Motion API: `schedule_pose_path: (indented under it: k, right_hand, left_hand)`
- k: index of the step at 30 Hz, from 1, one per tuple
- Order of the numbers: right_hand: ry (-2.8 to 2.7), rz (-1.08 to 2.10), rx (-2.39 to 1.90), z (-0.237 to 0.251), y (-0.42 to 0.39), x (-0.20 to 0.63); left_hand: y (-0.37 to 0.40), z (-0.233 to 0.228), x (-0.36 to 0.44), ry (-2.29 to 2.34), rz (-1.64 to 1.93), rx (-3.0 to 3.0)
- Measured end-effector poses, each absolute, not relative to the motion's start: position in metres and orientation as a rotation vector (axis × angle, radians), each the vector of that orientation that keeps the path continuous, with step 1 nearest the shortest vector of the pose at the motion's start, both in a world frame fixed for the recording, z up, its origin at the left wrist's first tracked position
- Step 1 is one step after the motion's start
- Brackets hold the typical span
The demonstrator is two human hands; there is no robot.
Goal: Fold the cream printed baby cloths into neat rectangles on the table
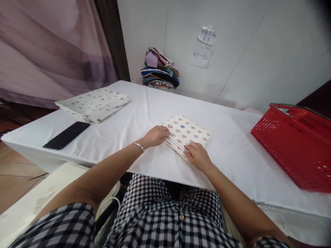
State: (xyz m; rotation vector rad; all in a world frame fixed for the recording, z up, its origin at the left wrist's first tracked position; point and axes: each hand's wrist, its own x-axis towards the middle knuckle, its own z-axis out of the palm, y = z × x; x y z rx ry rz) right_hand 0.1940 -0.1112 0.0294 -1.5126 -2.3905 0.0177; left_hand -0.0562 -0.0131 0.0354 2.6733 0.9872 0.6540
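Folded cloth (190, 131), white with tan prints, flat on white table (232, 165) right in front of me; my left hand (156, 135) clamped on its left edge, fingers together; my right hand (199, 156) clamped on its near edge, where layers show; spotted cloth (95, 103) beyond black slab (67, 135), both to left; red basket (297, 148) at right, well apart

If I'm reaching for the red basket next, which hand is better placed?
Probably your right hand: it's touching the folded cloth, but nearer the red basket than your left hand.
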Motion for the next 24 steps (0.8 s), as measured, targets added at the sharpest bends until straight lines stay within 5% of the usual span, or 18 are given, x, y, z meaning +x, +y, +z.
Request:
schedule_pose_path:
  k: [24]
  right_hand:
    - [-2.430,0.106,-1.482,0.029,-0.122,0.191]
  left_hand:
    - [-0.019,0.028,-0.058,0.924,0.551,3.089]
